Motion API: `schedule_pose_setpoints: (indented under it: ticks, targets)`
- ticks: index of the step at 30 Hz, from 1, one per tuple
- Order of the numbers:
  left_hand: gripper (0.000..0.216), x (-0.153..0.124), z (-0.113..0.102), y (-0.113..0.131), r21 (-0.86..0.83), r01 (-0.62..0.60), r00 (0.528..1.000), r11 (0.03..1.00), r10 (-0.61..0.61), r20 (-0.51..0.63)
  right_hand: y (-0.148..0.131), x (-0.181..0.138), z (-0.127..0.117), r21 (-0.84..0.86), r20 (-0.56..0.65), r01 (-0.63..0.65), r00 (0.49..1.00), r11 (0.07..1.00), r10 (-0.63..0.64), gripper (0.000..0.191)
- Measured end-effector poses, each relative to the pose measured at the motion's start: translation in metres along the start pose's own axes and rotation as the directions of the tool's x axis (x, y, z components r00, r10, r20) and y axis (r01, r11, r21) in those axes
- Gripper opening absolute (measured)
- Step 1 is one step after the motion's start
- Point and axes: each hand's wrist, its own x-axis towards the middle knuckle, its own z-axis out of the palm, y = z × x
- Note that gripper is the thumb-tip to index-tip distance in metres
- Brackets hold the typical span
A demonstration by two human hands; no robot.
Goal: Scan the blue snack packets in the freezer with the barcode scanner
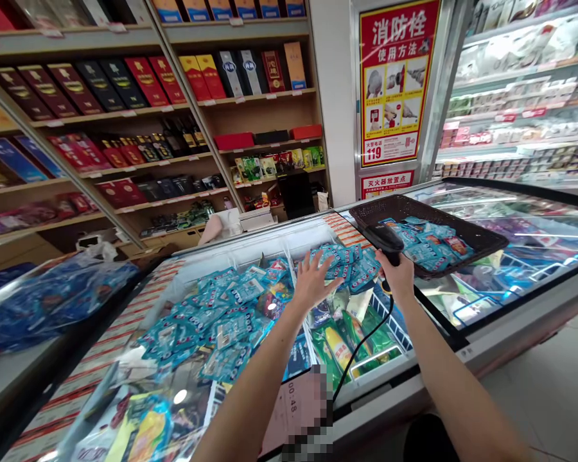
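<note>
Where the hands (311, 282) stand apart, blue packets (355, 264) lie between.

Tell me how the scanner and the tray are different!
The scanner is small; the tray is much bigger. The right hand grips the scanner, while the tray rests on the freezer. The tray is wide and holds blue packets; the scanner is narrow. Both look dark.
</note>
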Motion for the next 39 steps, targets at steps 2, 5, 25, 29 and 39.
schedule_pose_setpoints:
  ticks: [2, 5, 25, 29, 39]
  targets:
    - [0.072, 0.028, 0.010, 0.025, -0.018, -0.040, 0.999, 0.999, 0.041, 0.022, 0.003, 0.002, -0.002, 0.008, -0.010, -0.006, 1.000, 1.000, 0.006, 0.047]
    - [0.072, 0.068, 0.029, 0.054, -0.031, -0.065, 0.994, 0.997, 0.067, 0.091, 0.005, 0.004, 0.000, -0.038, -0.039, -0.004, 0.999, 0.999, 0.002, 0.045]
    - [0.069, 0.011, 0.027, 0.030, -0.005, -0.125, 0.955, 0.992, 0.122, 0.271, -0.001, -0.008, 0.002, -0.226, -0.025, 0.127, 0.990, 0.966, -0.136, 0.044]
    - [0.066, -0.008, 0.015, 0.018, 0.003, -0.176, 0.948, 0.984, 0.168, 0.271, 0.000, -0.012, 0.005, -0.254, -0.011, 0.171, 0.984, 0.952, -0.180, 0.047]
    - [0.059, -0.046, -0.006, -0.054, 0.020, 0.289, 0.938, 0.957, -0.279, -0.206, 0.000, -0.028, 0.025, -0.385, 0.217, 0.400, 0.915, 0.832, -0.340, 0.035]
